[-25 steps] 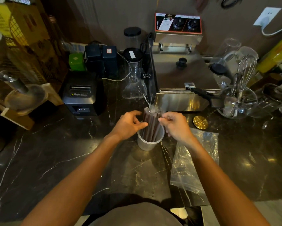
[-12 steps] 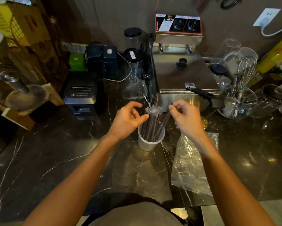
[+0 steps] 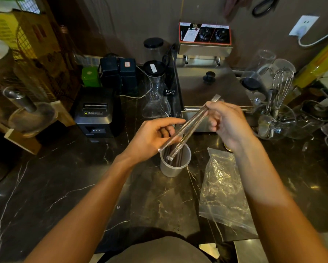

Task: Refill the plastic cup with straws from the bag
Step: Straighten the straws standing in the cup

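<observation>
Hands (image 3: pixel 151 138) (image 3: pixel 227 124) holding two thin brown straws in glossy clear wrappers (image 3: pixel 189 128).
Fingers of both hands pinch them, slanted above the round translucent plastic cup (image 3: pixel 175 168); the crinkled clear bag (image 3: pixel 223 188) lies beside it.

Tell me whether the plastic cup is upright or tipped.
Upright: the plastic cup stands on its base on the counter, rim up, dark straws inside.

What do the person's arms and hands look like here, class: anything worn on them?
Both forearms are bare to the frame's lower edge; no sleeves show. The left hand and right hand wear no gloves, and no watch, bracelet or ring is visible. A grey garment shows below.
</observation>
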`<state>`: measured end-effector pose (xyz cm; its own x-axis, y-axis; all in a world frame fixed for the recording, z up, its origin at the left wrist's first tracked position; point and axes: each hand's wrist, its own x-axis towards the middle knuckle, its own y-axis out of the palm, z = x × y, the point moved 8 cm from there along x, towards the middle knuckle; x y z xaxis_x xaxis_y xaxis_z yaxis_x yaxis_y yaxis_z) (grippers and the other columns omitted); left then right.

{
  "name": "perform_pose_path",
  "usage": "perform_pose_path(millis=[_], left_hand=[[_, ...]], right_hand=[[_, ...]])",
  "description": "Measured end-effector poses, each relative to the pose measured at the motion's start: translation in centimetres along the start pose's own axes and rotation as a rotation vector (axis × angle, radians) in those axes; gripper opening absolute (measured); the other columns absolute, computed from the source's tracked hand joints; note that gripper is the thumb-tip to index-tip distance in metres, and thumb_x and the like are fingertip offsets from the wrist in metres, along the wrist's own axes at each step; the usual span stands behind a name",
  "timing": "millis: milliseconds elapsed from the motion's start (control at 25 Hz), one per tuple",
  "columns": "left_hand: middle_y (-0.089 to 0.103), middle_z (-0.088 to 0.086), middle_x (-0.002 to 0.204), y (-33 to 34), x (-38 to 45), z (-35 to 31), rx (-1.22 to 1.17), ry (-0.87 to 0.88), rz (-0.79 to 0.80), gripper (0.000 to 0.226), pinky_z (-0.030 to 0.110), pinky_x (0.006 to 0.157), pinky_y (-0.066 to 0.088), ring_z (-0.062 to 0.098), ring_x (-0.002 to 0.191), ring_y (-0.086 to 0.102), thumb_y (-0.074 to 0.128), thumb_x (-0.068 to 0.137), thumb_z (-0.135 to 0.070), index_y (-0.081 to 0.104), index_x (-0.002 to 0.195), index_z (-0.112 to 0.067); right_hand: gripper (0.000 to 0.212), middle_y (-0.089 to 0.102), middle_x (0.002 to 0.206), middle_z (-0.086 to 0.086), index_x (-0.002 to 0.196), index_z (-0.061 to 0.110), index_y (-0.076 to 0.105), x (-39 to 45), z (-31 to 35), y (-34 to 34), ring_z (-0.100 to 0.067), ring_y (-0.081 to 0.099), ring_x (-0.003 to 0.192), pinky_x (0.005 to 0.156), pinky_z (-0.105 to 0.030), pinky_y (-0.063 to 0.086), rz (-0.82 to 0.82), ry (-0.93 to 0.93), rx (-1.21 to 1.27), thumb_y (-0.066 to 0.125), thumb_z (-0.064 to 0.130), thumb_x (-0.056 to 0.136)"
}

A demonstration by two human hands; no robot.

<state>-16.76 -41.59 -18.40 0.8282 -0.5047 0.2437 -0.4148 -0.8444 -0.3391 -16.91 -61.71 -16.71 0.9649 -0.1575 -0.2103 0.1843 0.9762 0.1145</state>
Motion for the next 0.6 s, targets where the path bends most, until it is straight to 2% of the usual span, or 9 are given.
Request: perform_pose_path(millis=[80,200,320,400,440,520,600], left_hand=[[0.071,0.01,0.093,-0.2,0.0,-1.2,-0.038,0.071,-0.019,0.043,0.021,0.074,0.055,0.011,0.082,0.067,0.075,0.088,-0.004,0.067,0.131,-0.007],[0.073,0.009,0.096,-0.2,0.1,-2.3,0.003,0.135,-0.048,0.028,0.031,0.078,0.059,0.019,0.088,0.071,0.076,0.088,-0.006,0.076,0.116,-0.008],[0.074,0.008,0.095,0.0,0.5,-2.2,-0.011,0.109,-0.087,0.016,0.038,0.082,0.061,0.021,0.089,0.072,0.077,0.089,-0.01,0.079,0.104,-0.009],[0.074,0.008,0.096,-0.1,0.3,-1.6,-0.02,0.069,-0.117,0.012,0.038,0.082,0.061,0.021,0.088,0.072,0.077,0.09,-0.012,0.08,0.1,-0.006],[0.074,0.009,0.096,-0.1,0.2,-1.1,-0.014,0.035,-0.124,0.012,0.039,0.08,0.061,0.023,0.085,0.072,0.076,0.09,-0.013,0.08,0.098,-0.005],[0.074,0.011,0.091,0.2,0.0,0.7,0.01,-0.064,-0.126,0.013,0.045,0.074,0.061,0.032,0.076,0.068,0.077,0.089,-0.016,0.08,0.093,-0.004],[0.074,0.011,0.086,0.5,-0.2,1.7,0.043,-0.125,-0.117,0.01,0.049,0.071,0.059,0.035,0.073,0.067,0.078,0.088,-0.017,0.081,0.092,-0.008]], right_hand=[[0.016,0.06,0.071,0.0,0.087,0.009,0.069,0.1,-3.1,0.5,-0.004,0.048,0.049,0.043,-0.015,0.041,-0.002,0.148,0.077,0.064,0.017,0.099],[0.017,0.063,0.073,-0.003,0.088,0.008,0.069,-0.4,-6.8,1.7,-0.003,0.045,0.045,0.039,-0.014,0.037,0.04,0.322,0.124,0.062,0.017,0.1],[0.027,0.064,0.067,-0.002,0.101,0.004,0.073,-1.4,-8.6,2.1,-0.007,0.043,0.045,0.038,-0.016,0.035,0.09,0.396,-0.119,0.062,0.029,0.102],[0.036,0.062,0.066,-0.002,0.1,0.004,0.072,-1.8,-8.6,1.3,-0.009,0.044,0.046,0.039,-0.02,0.035,0.043,0.315,-0.406,0.061,0.039,0.102],[0.031,0.061,0.067,-0.002,0.098,0.008,0.071,-1.9,-7.9,0.9,-0.01,0.046,0.047,0.041,-0.022,0.035,-0.004,0.221,-0.503,0.06,0.037,0.103],[0.012,0.06,0.071,-0.005,0.101,0.016,0.069,-2.0,-6.7,0.5,-0.011,0.047,0.049,0.045,-0.026,0.037,-0.024,0.026,-0.507,0.06,0.023,0.104],[0.012,0.062,0.073,-0.008,0.111,0.014,0.069,-2.7,-5.4,1.6,-0.013,0.045,0.045,0.043,-0.029,0.038,0.119,-0.117,-0.378,0.064,0.012,0.101]])
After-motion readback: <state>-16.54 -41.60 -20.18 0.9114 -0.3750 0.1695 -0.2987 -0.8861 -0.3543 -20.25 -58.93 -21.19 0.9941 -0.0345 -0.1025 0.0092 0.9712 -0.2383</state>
